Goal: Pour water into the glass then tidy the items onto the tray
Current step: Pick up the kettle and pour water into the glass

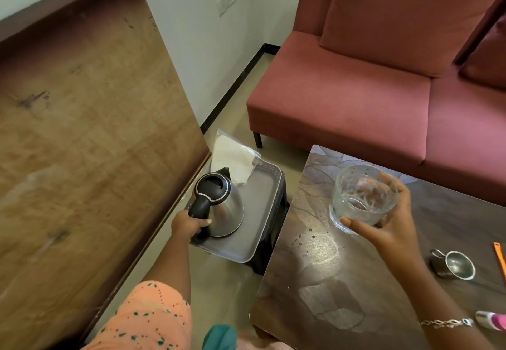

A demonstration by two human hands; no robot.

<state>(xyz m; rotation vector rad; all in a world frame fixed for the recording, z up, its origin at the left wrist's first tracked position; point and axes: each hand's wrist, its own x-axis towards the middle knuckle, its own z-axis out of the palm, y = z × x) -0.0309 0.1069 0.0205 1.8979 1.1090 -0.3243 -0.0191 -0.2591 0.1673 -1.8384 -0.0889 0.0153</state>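
At right of frame, the table (342, 281); at centre, the tray (262, 212) on a low stool. The kettle (221, 207) stands on the tray, the left hand (189, 225) closed round its handle. The right hand (388, 229) wraps the glass (364, 199) above the table; whether it holds much water is hard to tell. Best carry the glass level and set it beside the kettle, clear of the spout.

A grey tray (261, 207) carries the kettle (221, 207); a steel strainer (456, 264) lies on the table (315, 281).
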